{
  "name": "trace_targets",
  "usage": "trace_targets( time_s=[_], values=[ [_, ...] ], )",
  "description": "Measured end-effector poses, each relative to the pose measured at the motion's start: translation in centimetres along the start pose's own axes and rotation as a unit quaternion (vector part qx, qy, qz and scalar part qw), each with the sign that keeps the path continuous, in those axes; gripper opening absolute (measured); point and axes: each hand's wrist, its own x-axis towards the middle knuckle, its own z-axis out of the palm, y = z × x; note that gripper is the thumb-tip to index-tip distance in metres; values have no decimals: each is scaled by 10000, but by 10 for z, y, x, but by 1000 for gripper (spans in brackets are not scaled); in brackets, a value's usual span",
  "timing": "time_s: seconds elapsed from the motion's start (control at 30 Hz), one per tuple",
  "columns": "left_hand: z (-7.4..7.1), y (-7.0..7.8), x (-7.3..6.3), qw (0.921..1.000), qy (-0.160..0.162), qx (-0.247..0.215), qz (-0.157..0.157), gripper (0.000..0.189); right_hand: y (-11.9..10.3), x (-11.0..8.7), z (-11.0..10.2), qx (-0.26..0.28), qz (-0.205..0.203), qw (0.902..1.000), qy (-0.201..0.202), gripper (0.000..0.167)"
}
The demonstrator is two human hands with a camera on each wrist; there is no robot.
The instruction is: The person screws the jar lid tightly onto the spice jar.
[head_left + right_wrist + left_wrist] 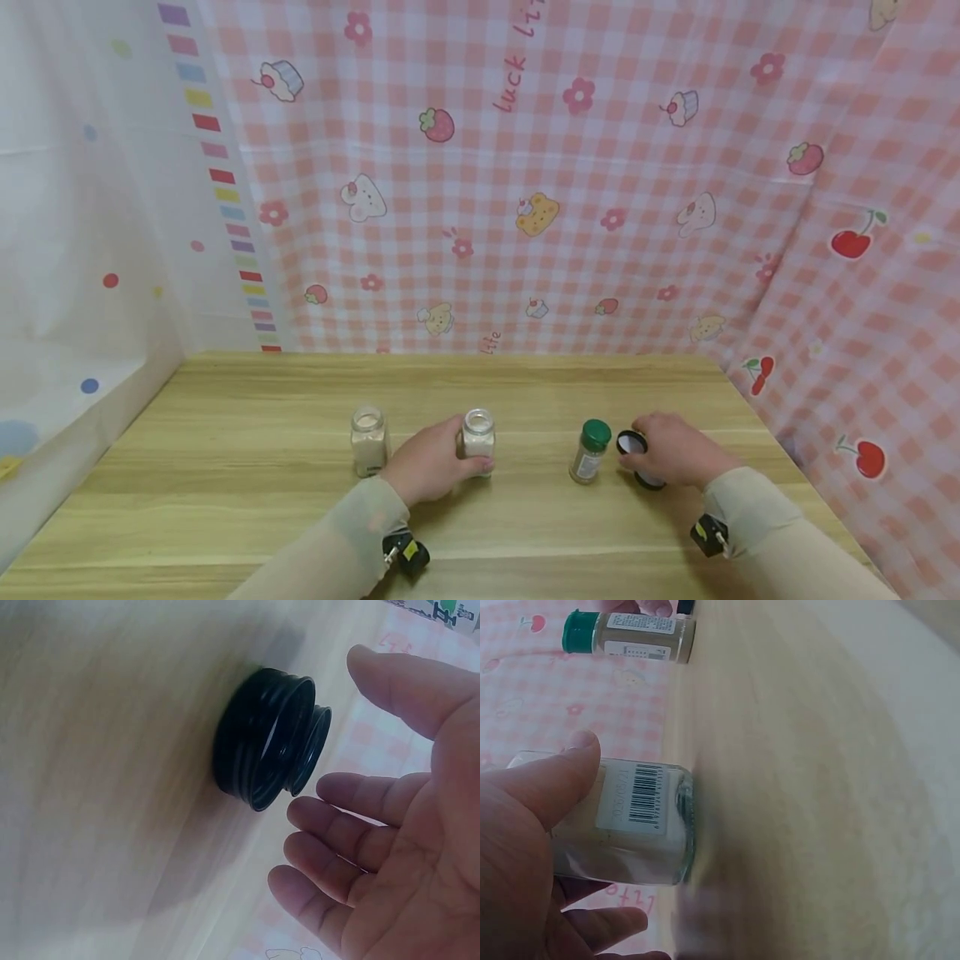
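Observation:
My left hand (pixel 427 461) holds an uncapped square glass jar (pixel 478 435) of pale powder, its thumb across the near side. In the left wrist view, a barcode label shows on this jar (pixel 630 817) beside the thumb. A second uncapped glass jar (pixel 369 446), with similar pale contents, stands left of that hand. My right hand (pixel 678 450) is at two black lids at the right. In the right wrist view, its fingers are spread and relaxed, close beside the nearer lid (pixel 251 742) and the farther lid (pixel 309 754). Whether a fingertip touches a lid, I cannot tell.
A green-capped spice bottle (pixel 590 452) stands upright between the two hands, just left of the lids. Wood-grain tabletop (pixel 300 550) lies under everything. Pink checked cloth (pixel 480 183) hangs along the back and right, with white dotted cloth (pixel 82 217) at the left.

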Motion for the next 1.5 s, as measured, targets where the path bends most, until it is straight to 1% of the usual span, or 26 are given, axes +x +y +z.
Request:
trace_targets(
  time_s=[0.1,0.23,0.47,0.57,0.73,0.87,1.03,1.27,1.5],
  values=[
    [1,0,-1,10000,-8,-2,-42,58,0,0,2,-4,-28,10000,30,47],
    [0,1,-2,10000,-39,-8,-5,59,-1,0,3,-8,-25,10000,25,45],
    [1,0,-1,9999,-92,10,39,58,-3,0,2,-81,84,9999,-18,59],
    [0,0,-1,9999,-98,19,46,59,-3,1,1,-157,135,9998,-21,60],
    [0,0,-1,9999,-127,11,-10,61,-3,2,1,-279,233,9993,-70,55],
    [0,0,-1,9999,-129,0,-55,62,-2,2,1,-312,278,9991,-83,48],
    [1,-1,-1,9999,-106,8,-55,62,0,4,2,-387,193,9991,-23,42],
    [1,0,-1,9999,-124,5,-79,62,1,6,5,-454,123,9989,49,40],
    [0,2,-2,9998,-141,-5,-143,62,-2,5,4,-446,7,9989,131,31]
  ],
)
